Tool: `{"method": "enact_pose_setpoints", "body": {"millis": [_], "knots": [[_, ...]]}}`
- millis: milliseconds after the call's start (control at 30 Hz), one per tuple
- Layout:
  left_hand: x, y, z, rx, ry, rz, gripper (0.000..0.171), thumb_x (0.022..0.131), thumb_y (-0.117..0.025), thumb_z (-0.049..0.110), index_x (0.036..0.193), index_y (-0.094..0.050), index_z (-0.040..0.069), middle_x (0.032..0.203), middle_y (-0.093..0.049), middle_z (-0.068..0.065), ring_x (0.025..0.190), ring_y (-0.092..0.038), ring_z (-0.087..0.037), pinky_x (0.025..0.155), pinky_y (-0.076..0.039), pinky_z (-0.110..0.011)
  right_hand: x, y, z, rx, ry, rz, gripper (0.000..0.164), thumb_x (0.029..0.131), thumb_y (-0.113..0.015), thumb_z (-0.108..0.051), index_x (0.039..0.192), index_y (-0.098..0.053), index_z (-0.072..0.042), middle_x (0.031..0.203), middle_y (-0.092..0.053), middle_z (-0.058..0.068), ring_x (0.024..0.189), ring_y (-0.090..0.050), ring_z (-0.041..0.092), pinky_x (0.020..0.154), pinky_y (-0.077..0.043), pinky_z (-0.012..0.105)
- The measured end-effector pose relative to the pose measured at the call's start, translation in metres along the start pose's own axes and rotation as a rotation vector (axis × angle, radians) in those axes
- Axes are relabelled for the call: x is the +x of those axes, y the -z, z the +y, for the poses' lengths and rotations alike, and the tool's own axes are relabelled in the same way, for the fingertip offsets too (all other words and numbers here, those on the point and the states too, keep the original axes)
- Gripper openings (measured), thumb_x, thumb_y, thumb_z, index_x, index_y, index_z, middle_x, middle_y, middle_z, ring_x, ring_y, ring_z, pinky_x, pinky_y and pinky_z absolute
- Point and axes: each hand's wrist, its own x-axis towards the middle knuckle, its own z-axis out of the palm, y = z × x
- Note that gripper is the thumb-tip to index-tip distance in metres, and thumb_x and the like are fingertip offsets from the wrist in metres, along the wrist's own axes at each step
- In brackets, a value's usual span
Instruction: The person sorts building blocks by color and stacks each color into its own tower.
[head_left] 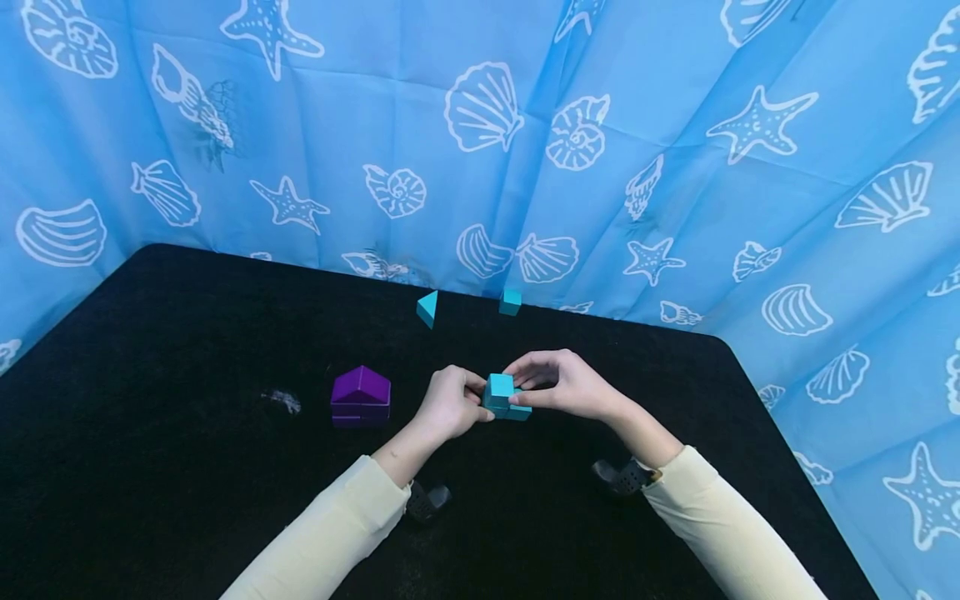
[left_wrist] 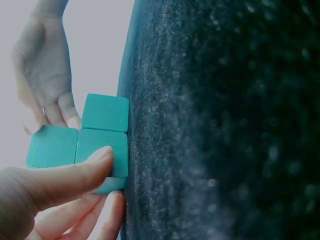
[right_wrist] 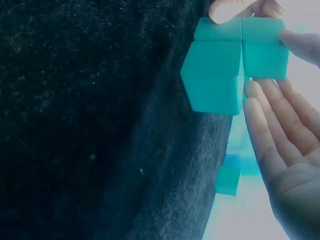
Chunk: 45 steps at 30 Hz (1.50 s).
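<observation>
My left hand (head_left: 448, 402) pinches a teal cube (left_wrist: 102, 142) at the left of a small teal block stack, thumb on its near face. Beside it on the black table stands another teal cube (left_wrist: 105, 113), more to the right. An upper teal cube (right_wrist: 266, 60) sits on the left one. From the right, my right hand (head_left: 562, 382) holds the upper cube, its thumb at one edge and its fingers curving round behind. Fingers partly hide the back of the stack.
Left of the hands stands a purple block stack (head_left: 362, 408) with a peaked top. Toward the table's far edge are a teal triangular block (head_left: 427, 309) and a single teal cube (head_left: 510, 302). A blue shell-print curtain (head_left: 405, 100) hangs behind the black table (head_left: 187, 350).
</observation>
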Motion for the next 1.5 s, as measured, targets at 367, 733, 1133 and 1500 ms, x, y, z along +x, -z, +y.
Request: {"method": "enact_pose_setpoints", "body": {"millis": [367,733,1133,1500], "knots": [[0.002,0.0,-0.001,0.006,0.01,-0.005,0.036,0.08,-0.075,0.004,0.115,-0.067,0.002,0.091,-0.066,-0.006,0.078,-0.06,-0.014,0.073,-0.053,-0.029,0.0,-0.001,0.003,0.004,0.018,0.006,0.035,0.087,-0.069,-0.013,0.119,-0.061,-0.004,0.114,-0.065,0.012,0.103,-0.065,0.022,0.092,-0.053,0.038],[0.001,-0.001,-0.001,0.018,0.035,0.005,0.039,0.079,-0.076,0.004,0.116,-0.066,0.002,0.096,-0.065,-0.008,0.083,-0.061,-0.016,0.076,-0.054,-0.032,0.01,0.016,0.014,0.025,-0.118,0.201,0.036,0.093,-0.063,-0.028,0.123,-0.061,-0.008,0.121,-0.064,0.01,0.111,-0.062,0.024,0.097,-0.049,0.044],[0.0,-0.003,-0.002,0.023,0.027,0.02,0.039,0.078,-0.077,0.003,0.115,-0.067,0.001,0.095,-0.066,-0.008,0.083,-0.061,-0.016,0.076,-0.054,-0.032,0.025,0.022,0.038,0.066,-0.259,0.335,0.045,0.09,-0.066,-0.036,0.125,-0.06,-0.008,0.123,-0.063,0.009,0.113,-0.06,0.025,0.097,-0.048,0.046],[0.001,-0.003,0.0,0.023,0.03,0.026,0.038,0.077,-0.078,0.004,0.114,-0.067,0.001,0.094,-0.066,-0.008,0.083,-0.06,-0.016,0.075,-0.054,-0.032,0.053,0.027,0.05,0.124,-0.326,0.403,0.048,0.091,-0.065,-0.025,0.134,-0.052,-0.007,0.132,-0.057,0.016,0.12,-0.056,0.031,0.103,-0.045,0.048]]}}
